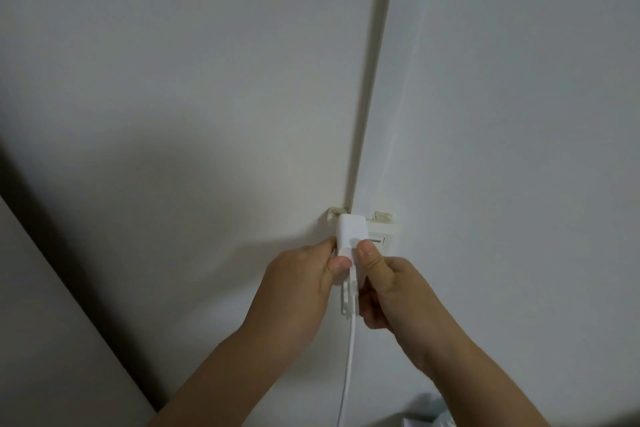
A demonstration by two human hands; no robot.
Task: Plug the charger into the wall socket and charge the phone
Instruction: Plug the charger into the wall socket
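Both forearms come up from the bottom edge, and between them I see the white cable dropping straight down from below the grip. My left hand pinches the left side of the charger, thumb on its front; my right hand pinches the right side, thumb pressed near the face. Both hands are clenched on it. Its long axis runs away from the grip, toward the wall socket just beyond, and the charger's far end is touching it. I cannot tell whether the prongs are seated. No phone is visible.
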